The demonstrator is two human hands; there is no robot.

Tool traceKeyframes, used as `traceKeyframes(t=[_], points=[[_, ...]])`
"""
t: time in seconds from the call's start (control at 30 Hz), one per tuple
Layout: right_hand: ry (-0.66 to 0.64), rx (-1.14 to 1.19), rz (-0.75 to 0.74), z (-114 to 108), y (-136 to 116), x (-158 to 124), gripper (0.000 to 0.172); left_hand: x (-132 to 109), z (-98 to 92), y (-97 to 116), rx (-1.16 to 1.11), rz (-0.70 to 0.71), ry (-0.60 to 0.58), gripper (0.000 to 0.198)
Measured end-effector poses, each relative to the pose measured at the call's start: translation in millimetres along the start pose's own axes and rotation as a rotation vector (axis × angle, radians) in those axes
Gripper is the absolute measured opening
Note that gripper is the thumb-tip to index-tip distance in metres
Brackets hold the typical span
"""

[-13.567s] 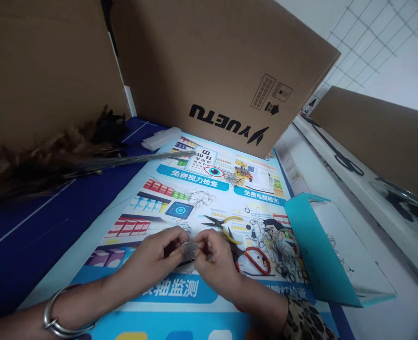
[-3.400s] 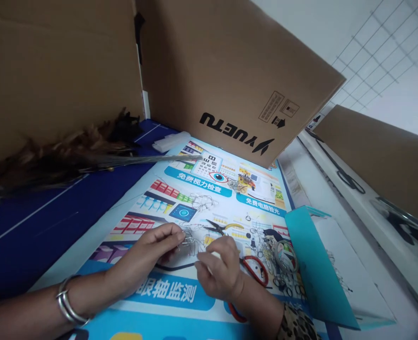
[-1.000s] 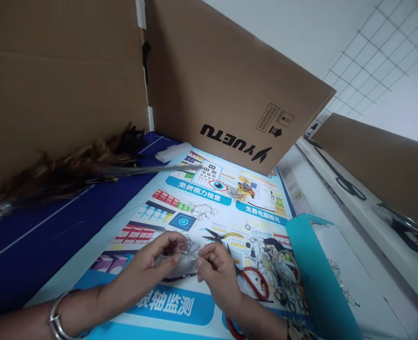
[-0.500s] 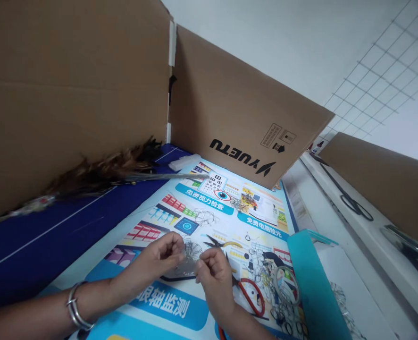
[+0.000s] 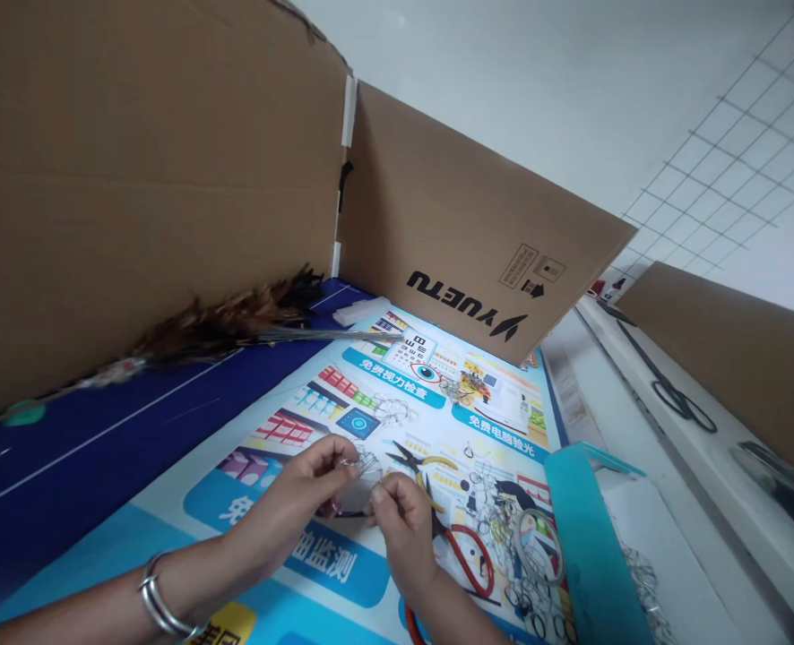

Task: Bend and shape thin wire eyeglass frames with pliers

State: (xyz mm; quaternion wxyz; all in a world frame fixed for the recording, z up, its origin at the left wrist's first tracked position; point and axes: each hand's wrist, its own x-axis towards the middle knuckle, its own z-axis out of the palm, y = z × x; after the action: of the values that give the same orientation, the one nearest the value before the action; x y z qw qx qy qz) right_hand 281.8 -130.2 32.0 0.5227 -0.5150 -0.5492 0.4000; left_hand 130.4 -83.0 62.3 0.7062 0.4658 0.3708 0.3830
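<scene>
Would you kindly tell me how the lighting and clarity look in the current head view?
Head view: dim, cool light overall, with soft shadow on the printed cardboard panel near its left edge; head view: pale highlights on the bracelet; head view: clear film between the left hand and right hand is hard to make out, its edges blending into the print below.

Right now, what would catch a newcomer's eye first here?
Probably the large cardboard panel at the back, with YUETU printed upside down. Then the hands, low in the centre, holding a small see-through item. At right, a turquoise box stands beside tangled wire loops.
</scene>
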Motion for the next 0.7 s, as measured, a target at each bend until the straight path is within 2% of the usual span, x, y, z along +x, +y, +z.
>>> traceKeyframes(t=[0.2,0.4,0.53,0.7], points=[[0.122,0.062,-0.056,-1,-1,2,0.017,-3,-1.5,-5,-0.043,-0.06,-0.013,0.01],[0.016,0.164,0.076,3,3,3,0.015,-3,-3.0,-13,-0.025,-0.115,-0.035,0.012],[-0.006,0.192,0.14,7,8,2,0.009,-2,-4.4,-18,-0.003,-0.1,-0.018,0.016],[-0.012,0.203,0.199,7,7,3,0.009,0,-8.6,-25,0.029,-0.053,0.03,0.012]])
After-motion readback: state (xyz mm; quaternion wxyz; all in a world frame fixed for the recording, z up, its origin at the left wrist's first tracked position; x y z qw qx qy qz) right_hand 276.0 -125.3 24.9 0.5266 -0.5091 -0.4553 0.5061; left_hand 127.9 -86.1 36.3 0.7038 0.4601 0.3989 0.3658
